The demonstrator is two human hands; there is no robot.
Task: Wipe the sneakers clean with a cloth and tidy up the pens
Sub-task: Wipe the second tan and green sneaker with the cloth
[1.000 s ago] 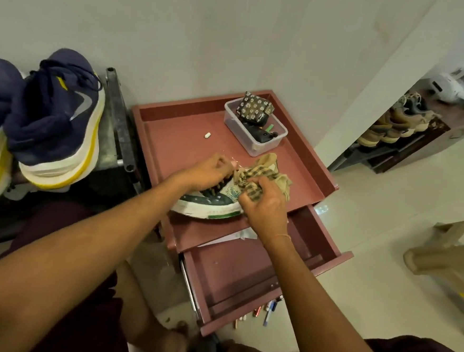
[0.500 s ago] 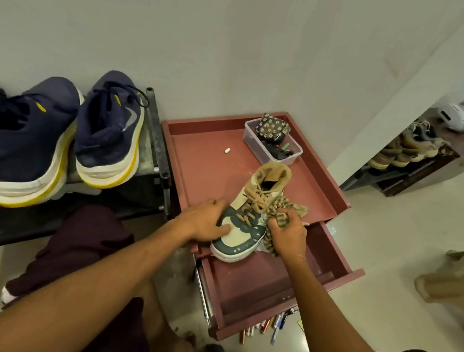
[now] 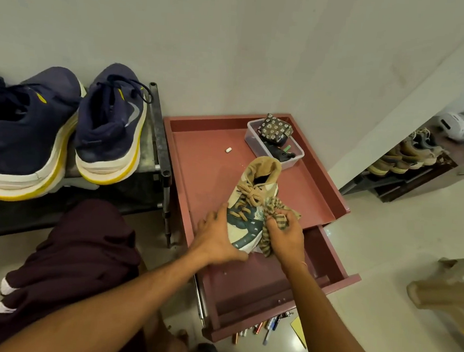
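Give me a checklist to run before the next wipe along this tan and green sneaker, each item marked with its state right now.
1. Sneaker steadied: ok. The left hand grips the sneaker at its toe end.
2. Cloth ready: ok. The right hand grips the striped cloth against the sneaker's side.
3. Sole fully on the table top: cannot tell. The hands hide the toe at the front edge, above the open drawer.
4. Room behind the heel: ok. The clear container stands apart from it.
5. Pens tidied: not ok. They lie on the floor under the drawer.
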